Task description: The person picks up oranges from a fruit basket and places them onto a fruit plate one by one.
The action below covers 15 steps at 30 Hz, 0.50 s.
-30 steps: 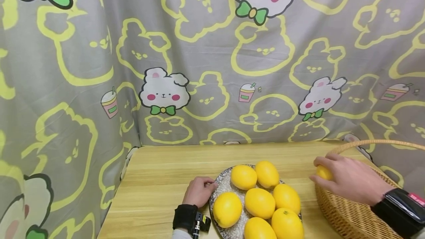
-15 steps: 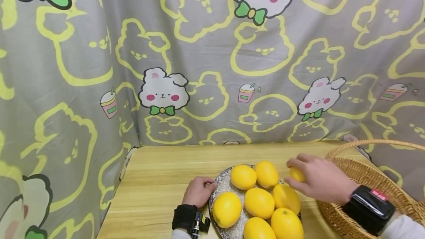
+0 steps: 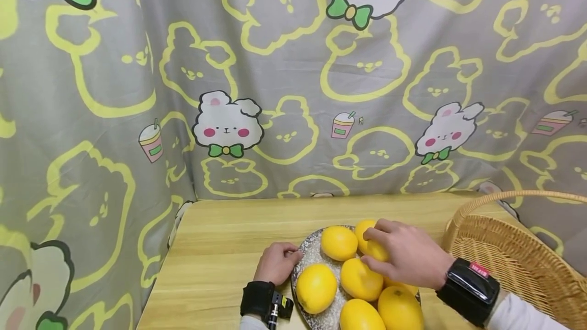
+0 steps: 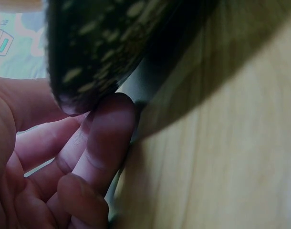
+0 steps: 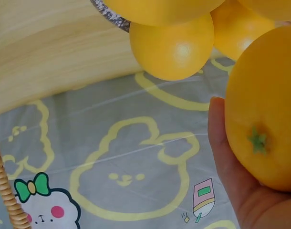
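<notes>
1. A yellow lemon (image 3: 377, 250) sat in the grip of the right hand (image 3: 405, 256), over the pile of fruit on the speckled plate (image 3: 308, 256); the right wrist view showed the same lemon (image 5: 265, 114) filling the palm, its green stem end facing the camera.
2. The right hand's fingers curled round that lemon, thumb side toward the far rim of the plate, and a black wrist device (image 3: 468, 292) with a red label sat on the wrist.
3. Around the held fruit lay other lemons: one (image 3: 339, 243) just to its left at the far side, one (image 3: 361, 279) below the fingers, one (image 3: 316, 287) at the near left, and two (image 3: 400, 309) at the near edge, all crowded and touching.
4. The left hand (image 3: 276, 264) rested on the table at the plate's left rim, fingers curled against it; the left wrist view showed fingertips (image 4: 109, 129) pressed to the plate's dark speckled edge (image 4: 98, 52).
5. A woven basket (image 3: 513, 258) stood to the right of the plate, near the right forearm.
6. Everything rested on a pale wooden table (image 3: 220, 238), backed by a grey curtain (image 3: 137, 90) printed with yellow outlines and white rabbits.
</notes>
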Each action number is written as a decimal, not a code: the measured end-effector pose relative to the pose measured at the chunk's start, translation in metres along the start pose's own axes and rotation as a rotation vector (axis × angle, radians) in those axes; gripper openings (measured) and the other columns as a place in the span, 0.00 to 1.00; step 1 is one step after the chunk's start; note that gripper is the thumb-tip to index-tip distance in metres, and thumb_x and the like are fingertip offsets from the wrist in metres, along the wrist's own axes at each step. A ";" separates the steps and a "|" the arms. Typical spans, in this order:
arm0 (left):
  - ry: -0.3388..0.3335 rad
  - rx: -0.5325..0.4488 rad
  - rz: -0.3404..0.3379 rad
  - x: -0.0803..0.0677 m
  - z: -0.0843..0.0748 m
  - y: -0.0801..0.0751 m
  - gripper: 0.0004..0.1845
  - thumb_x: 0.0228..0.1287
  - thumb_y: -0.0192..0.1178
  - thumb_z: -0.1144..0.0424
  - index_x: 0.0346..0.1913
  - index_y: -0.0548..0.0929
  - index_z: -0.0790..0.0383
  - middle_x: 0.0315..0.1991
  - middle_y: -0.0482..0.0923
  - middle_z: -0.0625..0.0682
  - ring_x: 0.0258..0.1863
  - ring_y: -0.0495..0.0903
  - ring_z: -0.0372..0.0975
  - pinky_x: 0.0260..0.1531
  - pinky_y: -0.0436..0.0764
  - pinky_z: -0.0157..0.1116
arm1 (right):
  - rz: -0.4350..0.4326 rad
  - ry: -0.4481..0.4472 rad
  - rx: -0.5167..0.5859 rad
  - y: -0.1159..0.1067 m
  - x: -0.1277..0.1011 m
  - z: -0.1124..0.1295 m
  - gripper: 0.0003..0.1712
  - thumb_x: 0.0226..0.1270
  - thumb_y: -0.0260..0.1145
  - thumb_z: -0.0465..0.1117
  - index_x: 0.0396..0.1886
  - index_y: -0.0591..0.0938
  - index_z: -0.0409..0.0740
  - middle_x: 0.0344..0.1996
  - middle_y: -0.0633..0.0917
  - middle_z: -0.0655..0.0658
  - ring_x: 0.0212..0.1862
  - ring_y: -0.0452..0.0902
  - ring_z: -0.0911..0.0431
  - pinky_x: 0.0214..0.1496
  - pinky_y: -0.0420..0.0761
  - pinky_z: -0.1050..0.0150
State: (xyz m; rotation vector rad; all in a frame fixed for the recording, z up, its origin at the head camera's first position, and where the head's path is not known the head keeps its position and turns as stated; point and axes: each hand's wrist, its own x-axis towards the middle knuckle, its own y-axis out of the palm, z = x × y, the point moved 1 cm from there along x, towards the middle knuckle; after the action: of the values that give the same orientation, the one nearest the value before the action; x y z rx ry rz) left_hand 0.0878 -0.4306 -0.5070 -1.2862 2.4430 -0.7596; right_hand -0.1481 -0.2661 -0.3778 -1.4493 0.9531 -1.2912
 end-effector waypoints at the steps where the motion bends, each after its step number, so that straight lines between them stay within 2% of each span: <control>1: 0.002 -0.001 0.000 0.000 -0.001 0.000 0.11 0.69 0.67 0.57 0.46 0.92 0.59 0.35 0.90 0.50 0.32 0.82 0.37 0.34 0.80 0.38 | 0.004 0.001 0.003 0.001 0.000 0.001 0.20 0.66 0.70 0.62 0.46 0.88 0.55 0.35 0.82 0.58 0.28 0.66 0.72 0.28 0.69 0.74; 15: 0.007 -0.002 0.013 0.001 -0.001 0.000 0.12 0.69 0.66 0.57 0.48 0.91 0.60 0.37 0.90 0.51 0.34 0.83 0.38 0.36 0.81 0.40 | 0.016 -0.054 0.055 0.019 0.018 0.023 0.21 0.67 0.69 0.62 0.49 0.88 0.54 0.40 0.84 0.55 0.34 0.75 0.67 0.33 0.77 0.70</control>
State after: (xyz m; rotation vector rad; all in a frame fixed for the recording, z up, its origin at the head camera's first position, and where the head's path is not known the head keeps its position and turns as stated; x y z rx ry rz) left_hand 0.0870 -0.4316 -0.5063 -1.2699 2.4556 -0.7591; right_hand -0.1224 -0.2852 -0.3914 -1.4250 0.8855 -1.2507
